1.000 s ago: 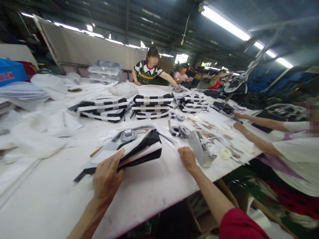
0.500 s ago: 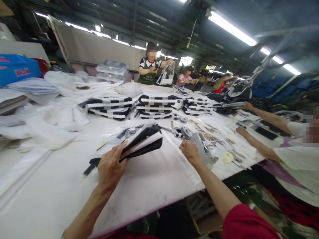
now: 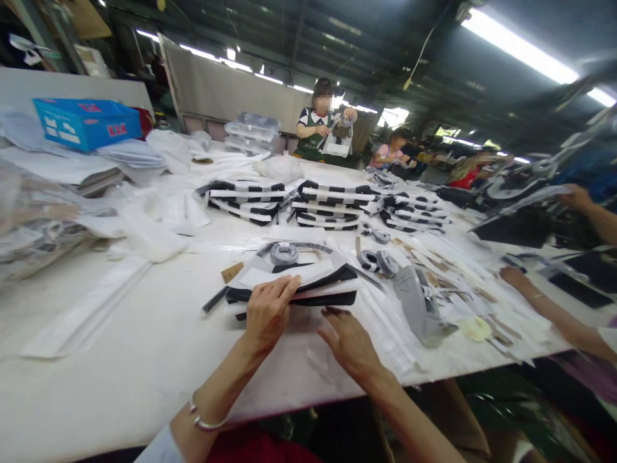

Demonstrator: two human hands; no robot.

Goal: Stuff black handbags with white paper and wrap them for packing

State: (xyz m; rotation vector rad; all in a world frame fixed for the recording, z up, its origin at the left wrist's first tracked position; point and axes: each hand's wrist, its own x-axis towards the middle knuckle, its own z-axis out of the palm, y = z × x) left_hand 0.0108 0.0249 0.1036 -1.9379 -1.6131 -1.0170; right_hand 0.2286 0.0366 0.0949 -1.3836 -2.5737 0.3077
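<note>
the right hand (image 3: 351, 342), loosely spread, has left the grey plastic dispenser (image 3: 411, 301) for the folded black-and-white fabric piece (image 3: 322, 278), gripped by the left hand (image 3: 268, 312) over the white bench (image 3: 168, 379); work now looks two-handed.

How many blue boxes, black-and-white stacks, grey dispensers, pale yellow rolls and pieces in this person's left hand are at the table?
Blue box: 1
Black-and-white stacks: 3
Grey dispenser: 1
Pale yellow roll: 1
Piece in the left hand: 1
Total: 7
</note>
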